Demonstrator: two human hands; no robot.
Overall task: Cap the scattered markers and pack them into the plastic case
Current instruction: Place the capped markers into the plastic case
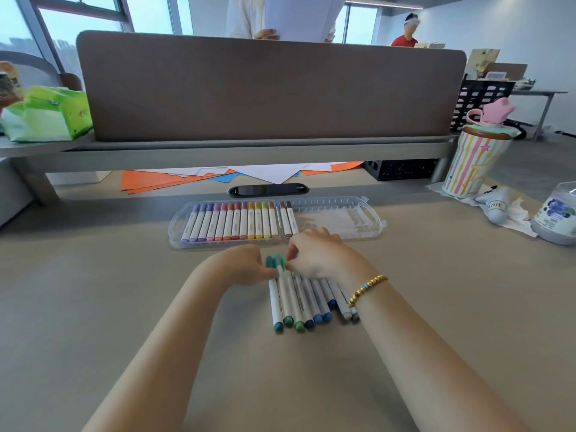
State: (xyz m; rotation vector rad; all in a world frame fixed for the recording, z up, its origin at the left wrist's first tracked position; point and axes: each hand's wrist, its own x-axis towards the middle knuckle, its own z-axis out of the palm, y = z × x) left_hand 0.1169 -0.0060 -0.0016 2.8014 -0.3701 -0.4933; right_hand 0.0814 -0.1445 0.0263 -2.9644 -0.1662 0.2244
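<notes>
Both hands [246, 263] [314, 254] pinched the markers [299, 300] at twelve o'clock; light, slick, prone to rolling, best gripped mid-barrel

case [338, 217]: clear glossy plastic. desk [124, 291]: smooth matt beige. divider [268, 88]: matt, probably felt cloth.

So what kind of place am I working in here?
Most likely a shared office. The desk ends at a padded divider screen with other people beyond it, large windows run along the back, and black crates sit to the right.
</notes>
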